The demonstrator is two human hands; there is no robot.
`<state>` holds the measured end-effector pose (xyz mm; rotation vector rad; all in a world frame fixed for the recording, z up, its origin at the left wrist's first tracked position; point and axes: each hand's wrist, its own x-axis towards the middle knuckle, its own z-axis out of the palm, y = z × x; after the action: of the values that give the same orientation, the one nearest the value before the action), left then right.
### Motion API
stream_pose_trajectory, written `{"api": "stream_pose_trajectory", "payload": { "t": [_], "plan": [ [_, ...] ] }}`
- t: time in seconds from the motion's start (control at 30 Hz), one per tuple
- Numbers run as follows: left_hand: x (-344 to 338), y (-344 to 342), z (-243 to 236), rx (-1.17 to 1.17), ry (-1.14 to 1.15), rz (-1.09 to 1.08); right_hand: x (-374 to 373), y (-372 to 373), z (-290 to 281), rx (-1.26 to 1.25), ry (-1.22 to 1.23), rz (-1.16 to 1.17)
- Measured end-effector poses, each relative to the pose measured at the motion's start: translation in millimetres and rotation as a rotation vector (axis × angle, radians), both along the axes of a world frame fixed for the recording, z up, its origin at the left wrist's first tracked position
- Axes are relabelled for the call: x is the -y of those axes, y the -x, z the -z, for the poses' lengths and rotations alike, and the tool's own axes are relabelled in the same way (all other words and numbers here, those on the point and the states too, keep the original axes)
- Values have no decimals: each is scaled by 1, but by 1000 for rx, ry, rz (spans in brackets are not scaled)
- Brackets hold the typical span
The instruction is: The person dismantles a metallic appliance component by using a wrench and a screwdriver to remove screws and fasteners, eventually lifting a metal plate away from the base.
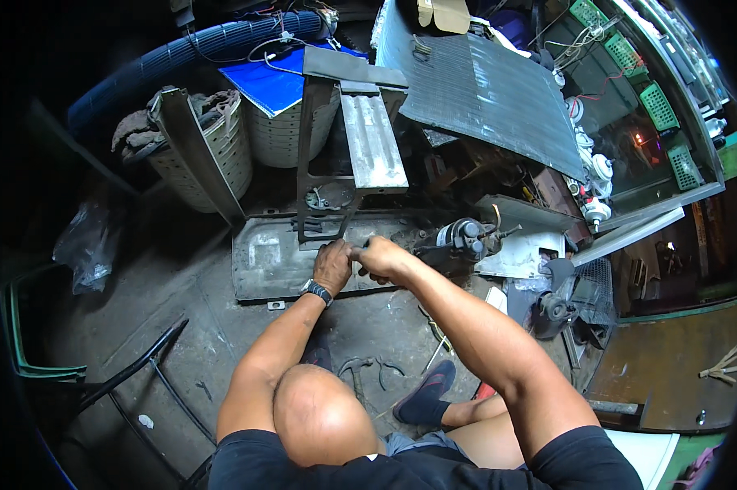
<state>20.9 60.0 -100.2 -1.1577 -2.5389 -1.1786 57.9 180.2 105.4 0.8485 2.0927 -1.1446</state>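
Observation:
A metal base pan [264,279], grey and worn, lies on the floor in front of me. On it stands a dark metal frame [305,151] carrying a pale ribbed metal plate [372,139]. My left hand [333,265], with a watch [318,291] on the wrist, is closed at the frame's lower bar; what its fingers grip is hidden. Beside it, nearly touching, my right hand [382,260] is closed round something dark, too covered to name. To the right sits a black compressor [464,238].
Pliers [382,371] and a hammer [356,371] lie near my feet. Behind stand perforated tubs [213,155], a blue folder [272,82] and a finned coil [499,106]. A black-tubed chair [152,351] is at left, a glass cabinet [642,192] at right.

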Motion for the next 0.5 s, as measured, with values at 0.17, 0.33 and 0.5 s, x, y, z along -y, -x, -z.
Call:
{"api": "stream_pose_trajectory", "payload": {
  "t": [0.17,0.33,0.5],
  "plan": [
    [1,0,-10,225,-151,24,12,9,-6,-191,-595,-718],
    [24,15,-34,393,-82,163,38,11,-18,-266,-851,-1317],
    [18,24,-57,372,224,103,21,0,-45,-184,-466,-579]
  ]
}}
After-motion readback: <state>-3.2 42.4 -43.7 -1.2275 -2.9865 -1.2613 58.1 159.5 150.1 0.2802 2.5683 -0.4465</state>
